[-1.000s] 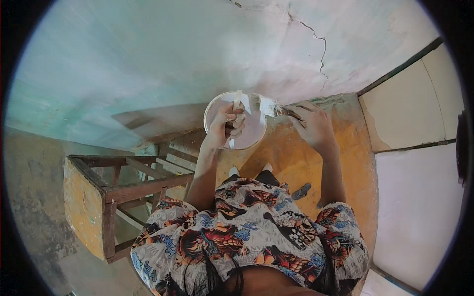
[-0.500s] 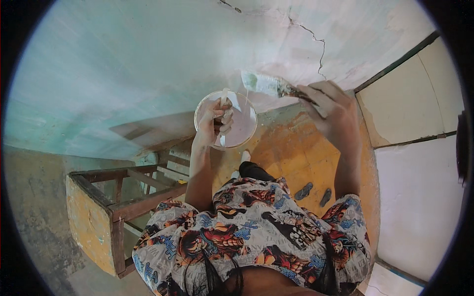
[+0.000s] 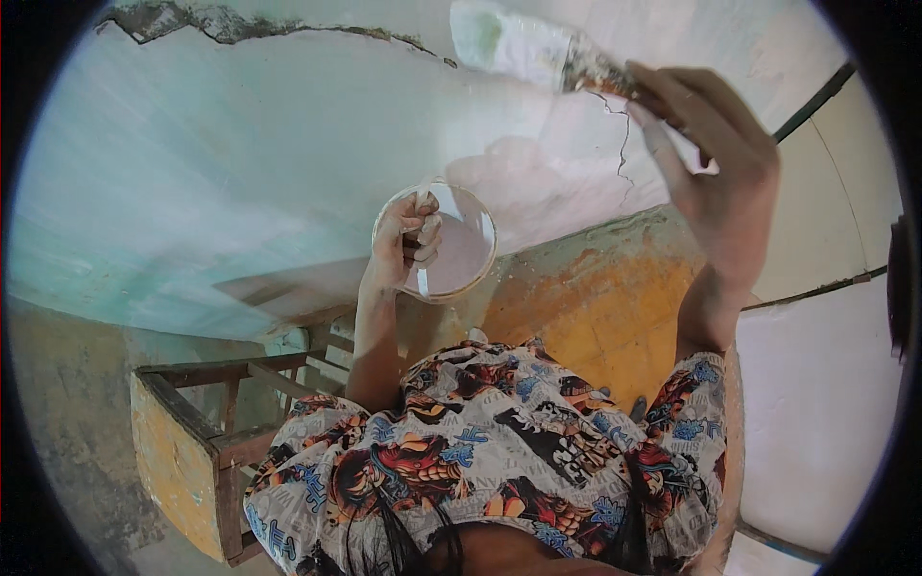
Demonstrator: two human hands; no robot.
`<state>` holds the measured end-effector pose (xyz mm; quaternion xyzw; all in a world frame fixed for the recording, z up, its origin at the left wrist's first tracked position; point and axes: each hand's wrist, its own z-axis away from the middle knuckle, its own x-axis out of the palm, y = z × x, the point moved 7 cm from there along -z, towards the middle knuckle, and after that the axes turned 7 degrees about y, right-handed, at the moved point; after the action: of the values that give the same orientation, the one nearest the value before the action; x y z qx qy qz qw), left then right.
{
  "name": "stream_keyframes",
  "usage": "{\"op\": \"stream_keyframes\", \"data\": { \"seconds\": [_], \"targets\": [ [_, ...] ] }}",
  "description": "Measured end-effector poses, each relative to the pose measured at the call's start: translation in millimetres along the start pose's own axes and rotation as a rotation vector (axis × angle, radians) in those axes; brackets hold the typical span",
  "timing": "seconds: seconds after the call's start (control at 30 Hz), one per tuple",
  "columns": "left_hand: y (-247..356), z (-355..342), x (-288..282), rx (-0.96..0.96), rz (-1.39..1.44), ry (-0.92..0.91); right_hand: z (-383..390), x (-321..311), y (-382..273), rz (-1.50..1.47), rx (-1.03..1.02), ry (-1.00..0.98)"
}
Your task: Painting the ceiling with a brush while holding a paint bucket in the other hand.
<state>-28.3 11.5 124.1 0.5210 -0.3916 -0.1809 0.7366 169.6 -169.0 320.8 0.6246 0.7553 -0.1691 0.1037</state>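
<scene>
Cracked pale wall (image 3: 288,144) fills the background. One right hand (image 3: 715,163) grips one paintbrush (image 3: 538,50), bristles leftward on the wall; one left hand (image 3: 403,240) clasps one paint bowl (image 3: 461,254). One wooden stool (image 3: 206,451) stands below-left.

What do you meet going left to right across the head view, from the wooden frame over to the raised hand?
Wooden frame → left hand gripping the rim of a round white container → paintbrush with pale paint on its bristles → right hand holding the brush up at the cracked wall.
</scene>
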Motion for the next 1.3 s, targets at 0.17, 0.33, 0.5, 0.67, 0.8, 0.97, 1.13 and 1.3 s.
{"op": "stream_keyframes", "data": {
  "seconds": [0.17,0.33,0.5,0.67,0.8,0.97,1.13,1.3],
  "targets": [
    [3,6,-9,0.047,0.043,0.045,78,62,-4,-0.229,0.401,-0.242],
    [-6,3,-4,0.039,0.062,-0.006,199,127,-20,-0.135,0.296,-0.522],
    [-15,3,-9,-0.024,0.052,0.003,224,131,-27,-0.148,0.255,-0.434],
    [-14,5,-13,-0.05,0.034,0.084,232,138,-28,-0.218,0.295,-0.527],
    [-16,2,-14,-0.061,0.016,0.104,243,143,-20,-0.262,0.374,-0.496],
    [-27,-1,-17,-0.151,-0.012,0.103,259,146,-12,-0.24,0.458,-0.379],
    [-25,-1,-17,-0.13,0.031,0.14,289,162,-4,-0.407,0.864,-0.392],
    [-17,-2,-25,-0.07,0.071,0.152,310,174,-7,-0.565,1.209,-0.195]
  ]
}}
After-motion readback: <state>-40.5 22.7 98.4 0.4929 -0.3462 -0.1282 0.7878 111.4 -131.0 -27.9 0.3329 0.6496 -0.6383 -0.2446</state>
